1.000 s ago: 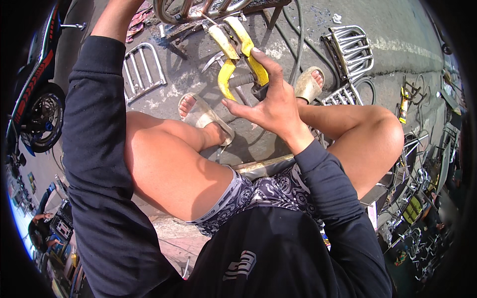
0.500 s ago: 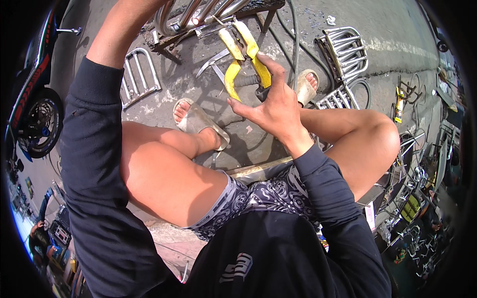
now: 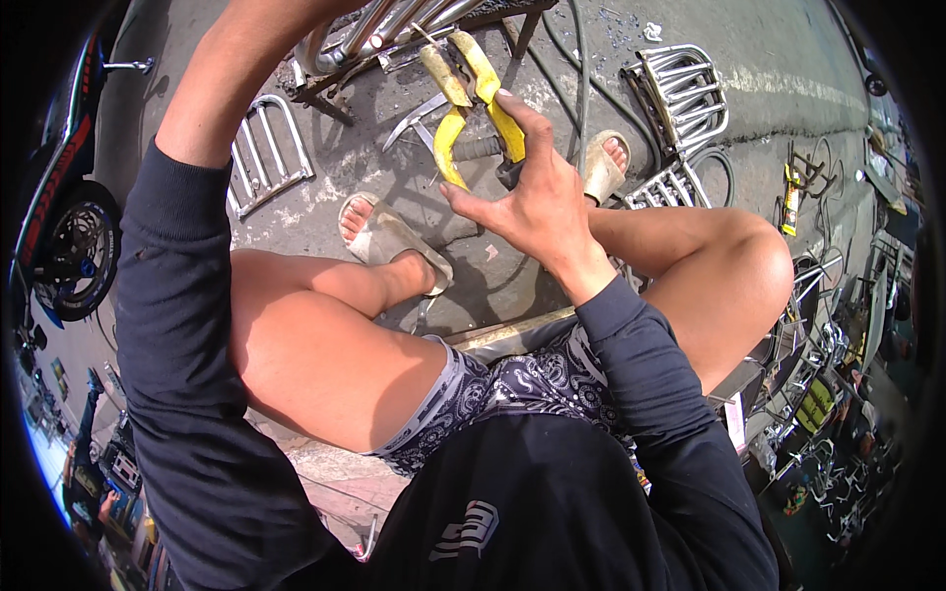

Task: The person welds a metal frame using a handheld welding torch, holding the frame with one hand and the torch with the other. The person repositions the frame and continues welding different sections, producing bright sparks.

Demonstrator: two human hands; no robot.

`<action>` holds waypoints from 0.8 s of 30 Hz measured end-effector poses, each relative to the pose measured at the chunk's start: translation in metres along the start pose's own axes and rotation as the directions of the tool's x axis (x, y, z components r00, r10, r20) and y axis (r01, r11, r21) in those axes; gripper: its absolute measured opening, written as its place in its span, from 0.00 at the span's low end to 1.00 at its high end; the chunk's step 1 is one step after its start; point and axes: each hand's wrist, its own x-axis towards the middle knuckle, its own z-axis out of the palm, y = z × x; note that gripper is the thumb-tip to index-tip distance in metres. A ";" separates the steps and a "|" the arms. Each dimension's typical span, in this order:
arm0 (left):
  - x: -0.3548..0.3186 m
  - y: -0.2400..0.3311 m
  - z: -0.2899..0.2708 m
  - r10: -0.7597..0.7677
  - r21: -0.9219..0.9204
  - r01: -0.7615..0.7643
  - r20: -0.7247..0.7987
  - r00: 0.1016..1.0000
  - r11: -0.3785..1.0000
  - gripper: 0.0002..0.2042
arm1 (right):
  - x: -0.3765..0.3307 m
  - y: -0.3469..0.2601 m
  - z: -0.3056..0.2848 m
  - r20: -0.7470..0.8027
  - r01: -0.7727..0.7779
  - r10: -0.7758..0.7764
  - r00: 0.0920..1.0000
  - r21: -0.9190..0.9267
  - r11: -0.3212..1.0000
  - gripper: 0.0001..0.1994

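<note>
My right hand [image 3: 547,202] grips a yellow welding electrode holder [image 3: 507,128], thumb on one handle and index finger along the other, with its handles spread. A thin rod [image 3: 426,35] projects from the far end of its jaws. Past the holder lies a chipping hammer [image 3: 419,120], its grey coiled handle partly hidden behind the yellow handles. Shiny bent metal tubes [image 3: 370,34] rest on a low dark stand [image 3: 485,20] ahead of the holder. My left forearm [image 3: 222,94] reaches up over the top edge beside these tubes; its hand's fingers are out of view.
A chrome rack [image 3: 271,158] lies on the concrete to the left, and another barred rack [image 3: 685,94] at the right. Dark cables [image 3: 581,89] run past my sandalled foot [image 3: 606,163]. A motorcycle wheel [image 3: 79,251] stands far left; jumbled metal frames [image 3: 818,364] fill the right side.
My right hand and the electrode holder have shifted slightly up and left. My left forearm has moved a little left. The view itself has shifted slightly.
</note>
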 end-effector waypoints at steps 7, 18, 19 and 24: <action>0.009 -0.006 -0.001 -0.094 -0.067 0.104 0.135 0.986 0.992 0.13 | 0.004 -0.001 0.000 -0.007 0.022 -0.022 1.000 -0.014 1.000 0.53; 0.008 0.000 0.004 0.021 0.009 -0.022 0.082 0.996 1.000 0.10 | 0.008 -0.008 0.000 0.039 -0.038 0.039 0.998 -0.035 0.999 0.51; 0.010 0.000 0.003 -0.036 0.025 0.034 0.105 0.994 0.999 0.10 | 0.008 -0.009 0.000 0.056 -0.055 0.056 0.997 -0.027 0.998 0.51; 0.005 0.001 0.002 -0.045 -0.043 0.049 0.081 0.996 0.998 0.10 | 0.009 -0.013 -0.002 0.054 -0.075 0.077 0.996 -0.042 0.996 0.50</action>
